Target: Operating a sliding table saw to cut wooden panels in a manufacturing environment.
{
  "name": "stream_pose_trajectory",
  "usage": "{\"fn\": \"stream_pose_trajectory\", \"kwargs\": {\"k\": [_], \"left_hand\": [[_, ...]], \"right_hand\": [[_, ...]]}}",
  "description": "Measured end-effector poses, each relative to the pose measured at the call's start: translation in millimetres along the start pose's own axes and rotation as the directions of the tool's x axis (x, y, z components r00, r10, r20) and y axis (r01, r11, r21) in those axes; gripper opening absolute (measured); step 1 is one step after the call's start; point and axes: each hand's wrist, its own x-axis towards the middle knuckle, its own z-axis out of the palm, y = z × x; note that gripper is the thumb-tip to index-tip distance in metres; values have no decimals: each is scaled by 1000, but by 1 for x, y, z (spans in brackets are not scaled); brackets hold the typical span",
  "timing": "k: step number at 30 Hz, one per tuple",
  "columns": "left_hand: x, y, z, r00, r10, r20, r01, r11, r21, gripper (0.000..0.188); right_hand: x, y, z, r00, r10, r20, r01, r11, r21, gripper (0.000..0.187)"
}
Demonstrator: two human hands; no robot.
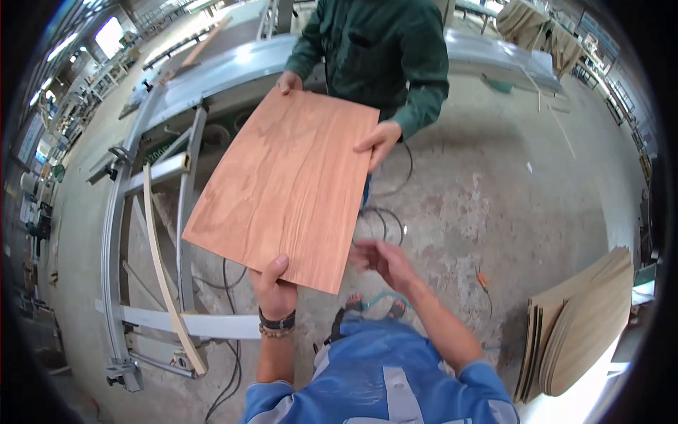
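A rectangular reddish-brown wood panel [286, 191] with a wavy grain is held up between me and another person in a green shirt [374, 49]. My left hand [275, 288] grips its near edge, thumb on top and fingers hidden underneath. Beside the panel's right edge, my right hand [385, 263] is apart from it, fingers stretched out and somewhat blurred, with nothing in it. The other person's two hands hold the panel at its far left corner and along its right edge.
A sliding table saw with a metal frame [113, 261] stands at left, a thin wood strip [161, 261] leaning across it. Curved wood panels [586, 325] stand stacked at lower right. Black cables [233, 367] and an orange-handled tool [482, 281] lie on the concrete floor.
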Motion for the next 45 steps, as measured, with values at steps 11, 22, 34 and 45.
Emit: {"fn": "stream_pose_trajectory", "kwargs": {"k": [11,22,34,45], "left_hand": [[-77,-9,-77,921,-390,-11,388,920,-59,74],[-96,-90,-10,736,-663,134,661,748,68,73],[-105,-247,256,118,-927,356,703,331,629,59],[-134,-511,478,-214,-975,59,412,-36,910,49]], "right_hand": [[-2,-14,48,976,7,-220,39,978,204,49],[-132,-6,-88,807,139,-573,-235,967,-96,39],[-247,-144,-343,582,-720,-378,-314,230,-921,57],[-351,-83,-544,442,132,-887,-120,989,87,62]]}}
